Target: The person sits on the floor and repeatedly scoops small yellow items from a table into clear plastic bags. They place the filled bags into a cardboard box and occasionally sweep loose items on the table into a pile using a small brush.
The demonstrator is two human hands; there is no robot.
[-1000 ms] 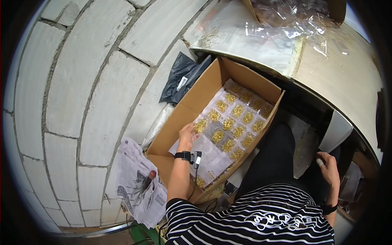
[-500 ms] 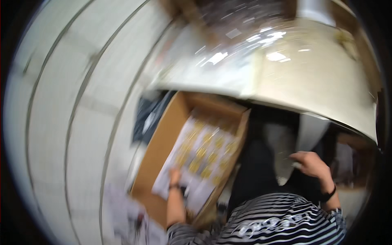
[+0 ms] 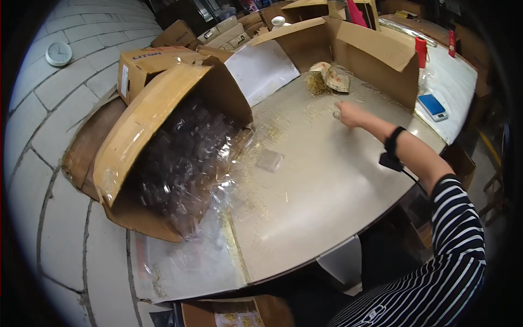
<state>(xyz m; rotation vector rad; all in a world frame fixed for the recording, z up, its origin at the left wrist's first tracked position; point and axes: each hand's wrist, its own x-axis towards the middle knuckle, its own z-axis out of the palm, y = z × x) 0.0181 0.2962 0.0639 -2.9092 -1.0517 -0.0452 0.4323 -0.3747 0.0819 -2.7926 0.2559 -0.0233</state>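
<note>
My right hand reaches over the beige tabletop, thumb and forefinger apart, and nothing shows between them. A pale covering is on the thumb's tip. Just beyond the hand lies a small cream bag with red marks, and a heap of thin golden pieces spills from its mouth. To the left, a small clear plastic box rests among scattered golden bits. A large tilted cardboard box full of clear plastic boxes opens toward the table. My left hand is out of view.
Cardboard walls bound the table's far side. A blue-topped scale lies at the right, near red bottles. Below the near edge stands an open cardboard carton with golden pieces on white sheets. A block wall runs along the left.
The view has swung up from the low carton to the tabletop. My left hand has left the picture. My right hand has moved from near my lap to the table's far part.
</note>
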